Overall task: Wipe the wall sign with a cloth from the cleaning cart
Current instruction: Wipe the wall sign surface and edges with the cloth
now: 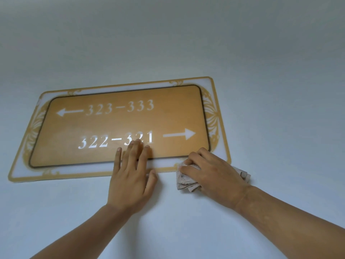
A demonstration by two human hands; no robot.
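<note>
Head view: cloth at sign's lower-right corner, sign runs off to your left.
Your right hand (211, 171) grips the cloth (183, 179), fingers curled on it; wall sign (119, 124) long axis left-right. Left hand (131, 176) flat, fingers straight, pressing the bottom edge.

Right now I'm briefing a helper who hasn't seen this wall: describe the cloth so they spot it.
Find the gold wall sign with room numbers. At its lower right corner, the right hand grips the cloth, a crumpled pinkish-beige rag, the only soft thing against the pale wall.
</note>
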